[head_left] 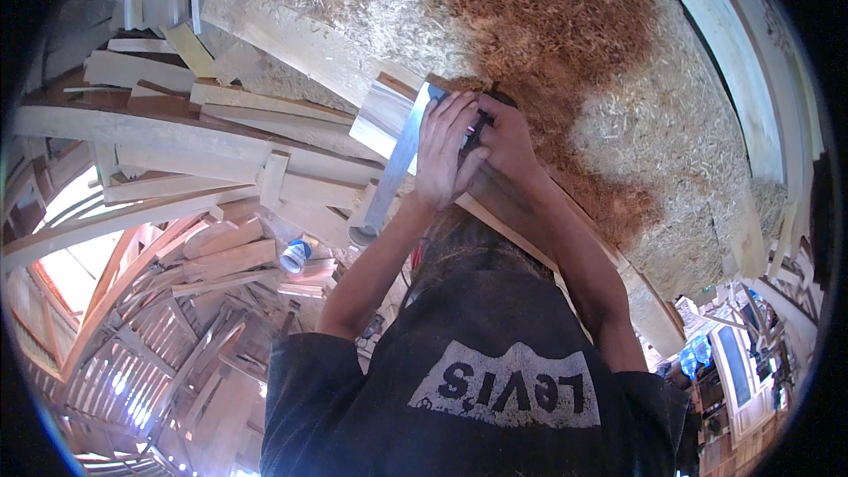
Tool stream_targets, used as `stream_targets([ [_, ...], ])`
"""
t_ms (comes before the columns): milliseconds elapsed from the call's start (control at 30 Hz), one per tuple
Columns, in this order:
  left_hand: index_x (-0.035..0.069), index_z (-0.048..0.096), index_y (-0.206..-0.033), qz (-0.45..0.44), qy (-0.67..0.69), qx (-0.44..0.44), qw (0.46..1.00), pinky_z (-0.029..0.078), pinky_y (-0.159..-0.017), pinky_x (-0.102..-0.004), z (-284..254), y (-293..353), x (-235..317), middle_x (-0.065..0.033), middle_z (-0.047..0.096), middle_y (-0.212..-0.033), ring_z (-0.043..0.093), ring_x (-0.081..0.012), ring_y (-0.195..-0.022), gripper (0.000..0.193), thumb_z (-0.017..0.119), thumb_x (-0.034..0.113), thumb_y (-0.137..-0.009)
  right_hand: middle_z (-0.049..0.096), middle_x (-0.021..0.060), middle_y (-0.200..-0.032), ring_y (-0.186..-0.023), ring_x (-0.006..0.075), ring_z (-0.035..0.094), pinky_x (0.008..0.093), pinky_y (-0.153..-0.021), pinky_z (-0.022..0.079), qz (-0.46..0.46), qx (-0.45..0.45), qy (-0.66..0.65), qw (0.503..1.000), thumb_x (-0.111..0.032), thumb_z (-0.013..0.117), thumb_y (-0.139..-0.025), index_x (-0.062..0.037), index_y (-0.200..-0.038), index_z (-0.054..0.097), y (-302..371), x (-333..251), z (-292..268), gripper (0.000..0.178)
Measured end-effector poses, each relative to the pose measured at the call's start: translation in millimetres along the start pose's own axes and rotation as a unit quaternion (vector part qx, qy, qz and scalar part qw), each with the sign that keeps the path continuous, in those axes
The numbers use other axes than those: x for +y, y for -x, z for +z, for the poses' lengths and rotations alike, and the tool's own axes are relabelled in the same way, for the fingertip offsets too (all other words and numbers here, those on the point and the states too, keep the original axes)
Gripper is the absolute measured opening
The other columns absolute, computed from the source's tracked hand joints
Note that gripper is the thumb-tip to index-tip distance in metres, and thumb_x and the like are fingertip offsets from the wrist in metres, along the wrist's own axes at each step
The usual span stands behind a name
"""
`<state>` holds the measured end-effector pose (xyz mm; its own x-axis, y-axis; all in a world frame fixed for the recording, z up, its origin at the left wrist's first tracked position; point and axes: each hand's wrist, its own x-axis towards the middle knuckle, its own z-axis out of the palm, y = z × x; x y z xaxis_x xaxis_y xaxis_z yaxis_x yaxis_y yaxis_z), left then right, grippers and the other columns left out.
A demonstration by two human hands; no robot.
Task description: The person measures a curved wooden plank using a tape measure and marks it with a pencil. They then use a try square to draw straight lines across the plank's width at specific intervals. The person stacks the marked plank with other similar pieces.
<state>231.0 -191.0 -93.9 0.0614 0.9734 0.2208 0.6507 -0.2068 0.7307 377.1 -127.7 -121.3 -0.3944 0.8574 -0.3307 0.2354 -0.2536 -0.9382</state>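
My left hand (443, 146) lies with its fingers stretched forward and its thumb apart, beside a long silvery-blue metal strip (403, 159). Its fingertips reach close to my right hand (508, 134), which is closed around a small dark tool (474, 128). My fingers cover most of that tool, so its kind cannot be made out. Left of the strip shows a flat shiny plate (382, 117). Under my hands runs a wooden board (503, 199), partly hidden by my right forearm.
Reddish-brown shavings (552, 22) and pale shavings (658, 132) cover the area ahead and to the right. Stacked planks (150, 137) fill the left side. A white-and-blue tub (296, 254) stands at lower left. A curved pale board (733, 53) borders the far right.
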Motion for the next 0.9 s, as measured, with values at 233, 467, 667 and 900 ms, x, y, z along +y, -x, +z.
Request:
stream_targets([
  [233,0.001,0.050,-0.151,-0.030,-0.004,-0.027,0.999,0.024,-0.125,-0.0625,0,-3,-25,-0.0200,0.055,-0.148,0.047,-0.0413,-0.143,0.080,0.063,0.057,-0.096,0.074,0.0270,-0.109,-0.105,0.0470,0.071,0.0487,-0.093,0.055,0.052,-0.021,0.091,0.994,0.001,0.058,-0.073,-0.0010,-0.122,0.072,-7,-9,1,0.051],
  [467,0.001,0.047,-0.153,-0.047,-0.016,-0.031,0.998,0.022,-0.126,-0.0649,0,-4,-27,-0.0197,0.054,-0.145,0.046,-0.0421,-0.144,0.083,0.064,0.058,-0.095,0.074,0.0262,-0.108,-0.104,0.0427,0.073,0.0449,-0.093,0.056,0.091,-0.039,0.064,0.993,0.001,0.059,-0.071,0.0010,-0.120,0.071,-17,-32,-1,0.051],
  [667,0.001,0.047,-0.153,-0.061,-0.003,-0.032,0.998,0.023,-0.125,-0.0662,-1,-6,-26,-0.0203,0.053,-0.144,0.045,-0.0424,-0.144,0.085,0.066,0.058,-0.093,0.075,0.0257,-0.107,-0.103,0.0440,0.073,0.0451,-0.092,0.056,0.104,-0.049,0.076,0.990,0.000,0.060,-0.070,0.0000,-0.119,0.072,-19,-30,-2,0.050],
  [900,0.001,0.046,-0.154,-0.073,0.005,-0.032,0.997,0.021,-0.126,-0.0672,-1,-6,-27,-0.0203,0.052,-0.144,0.045,-0.0424,-0.144,0.086,0.064,0.061,-0.094,0.074,0.0257,-0.108,-0.103,0.0456,0.072,0.0462,-0.092,0.056,0.106,-0.045,0.076,0.991,-0.002,0.060,-0.070,0.0010,-0.117,0.071,-21,-27,-2,0.048],
])
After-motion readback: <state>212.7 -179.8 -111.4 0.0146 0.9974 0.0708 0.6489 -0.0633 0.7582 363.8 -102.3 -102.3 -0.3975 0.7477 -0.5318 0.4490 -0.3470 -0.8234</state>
